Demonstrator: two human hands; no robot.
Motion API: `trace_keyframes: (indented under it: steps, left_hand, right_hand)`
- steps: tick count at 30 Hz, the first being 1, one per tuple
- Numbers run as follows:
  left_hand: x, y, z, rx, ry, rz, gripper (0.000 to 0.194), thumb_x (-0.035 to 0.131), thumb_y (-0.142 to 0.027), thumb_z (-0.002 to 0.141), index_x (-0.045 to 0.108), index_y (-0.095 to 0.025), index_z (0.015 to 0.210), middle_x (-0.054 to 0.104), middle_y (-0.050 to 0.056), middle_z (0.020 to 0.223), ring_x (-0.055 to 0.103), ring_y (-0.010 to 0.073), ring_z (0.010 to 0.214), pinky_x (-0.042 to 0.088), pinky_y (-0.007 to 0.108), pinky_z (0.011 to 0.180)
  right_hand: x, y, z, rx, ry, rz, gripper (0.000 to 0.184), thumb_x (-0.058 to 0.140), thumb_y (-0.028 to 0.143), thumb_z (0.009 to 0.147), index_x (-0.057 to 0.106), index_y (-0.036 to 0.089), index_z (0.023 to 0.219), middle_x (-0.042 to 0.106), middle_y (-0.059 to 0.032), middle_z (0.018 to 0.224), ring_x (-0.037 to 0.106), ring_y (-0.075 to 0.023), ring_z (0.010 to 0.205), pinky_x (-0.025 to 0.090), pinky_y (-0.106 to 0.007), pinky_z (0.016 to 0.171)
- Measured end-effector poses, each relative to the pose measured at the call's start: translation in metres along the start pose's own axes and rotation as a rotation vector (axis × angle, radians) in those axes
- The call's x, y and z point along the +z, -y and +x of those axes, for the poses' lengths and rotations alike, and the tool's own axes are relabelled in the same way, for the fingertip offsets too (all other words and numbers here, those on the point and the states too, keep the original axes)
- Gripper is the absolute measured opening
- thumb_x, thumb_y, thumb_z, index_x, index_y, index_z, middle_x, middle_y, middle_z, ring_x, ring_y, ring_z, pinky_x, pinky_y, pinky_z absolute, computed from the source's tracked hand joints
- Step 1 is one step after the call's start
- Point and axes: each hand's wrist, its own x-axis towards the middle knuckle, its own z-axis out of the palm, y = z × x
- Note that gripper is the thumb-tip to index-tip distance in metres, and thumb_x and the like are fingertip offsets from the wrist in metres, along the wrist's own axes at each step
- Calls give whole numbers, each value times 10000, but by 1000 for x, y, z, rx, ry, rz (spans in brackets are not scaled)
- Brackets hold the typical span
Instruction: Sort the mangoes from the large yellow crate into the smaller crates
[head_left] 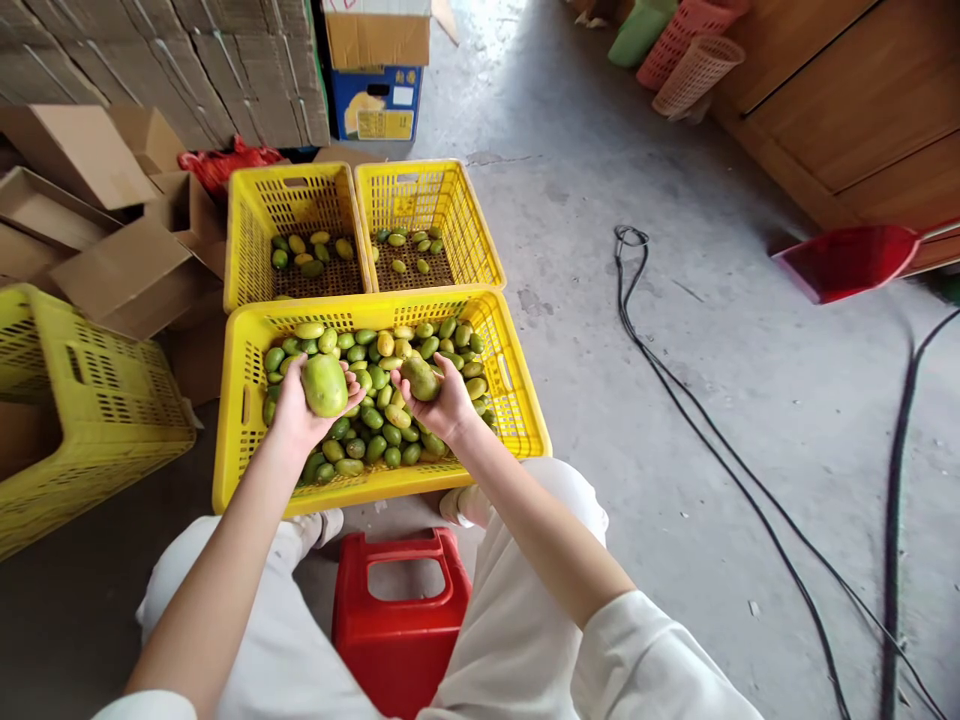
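Observation:
My left hand (pixel 300 410) cups a large green mango (pixel 325 384) in its palm over the big yellow crate (pixel 232 420). My right hand (pixel 442 405) holds a smaller green-yellow mango (pixel 421 379) beside it, fingers curled under the fruit. The crate below both hands is filled with several green and yellow mangoes (pixel 375 420). Beyond it stand two smaller yellow crates, the left one (pixel 259 215) and the right one (pixel 465 215), each with a few mangoes on the bottom.
A red plastic stool (pixel 397 625) sits between my knees. Another yellow crate (pixel 82 420) lies on its side at left, among open cardboard boxes (pixel 90 200). Black cables (pixel 712 440) trail over the concrete floor at right, near a red dustpan (pixel 851 260).

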Motion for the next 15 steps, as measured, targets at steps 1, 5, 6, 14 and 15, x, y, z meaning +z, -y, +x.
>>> trace_keyframes:
  steps: [1,5,6,14,15]
  left_hand:
    - [1,-1,-1,-11,0,12,515,358,-462,1210,724,-188,973,672,59,675,670,203,580,666,302,607]
    - [0,-2,1,-20,-8,65,516,426,-511,1216,720,-185,947,675,56,677,678,183,567,669,279,594]
    - [-1,-1,3,-10,-11,73,484,477,-512,1211,714,-191,937,677,49,686,677,174,567,676,277,606]
    - [-19,12,18,103,173,157,235,922,-62,864,726,-187,897,750,22,809,764,173,774,740,354,873]
    - [-21,13,19,110,190,161,231,911,-46,852,735,-187,901,759,23,829,766,175,798,741,369,901]
  right_hand:
    - [0,0,0,-1,15,-2,287,536,391,1206,713,197,1323,820,-75,851,824,-226,733,683,-247,550]
    - [0,-1,2,-51,49,15,147,682,340,1160,742,213,1204,812,-52,850,838,-212,750,700,-230,590]
    - [0,-2,4,-66,60,17,114,704,318,1148,745,215,1173,820,-52,870,841,-205,762,713,-230,621]
    - [-5,-2,6,-127,160,-203,186,753,409,1092,735,250,997,810,-34,834,855,-229,890,697,-252,670]
    - [-5,-2,6,-136,176,-243,236,738,467,1095,732,254,992,827,-40,868,854,-236,905,677,-255,646]
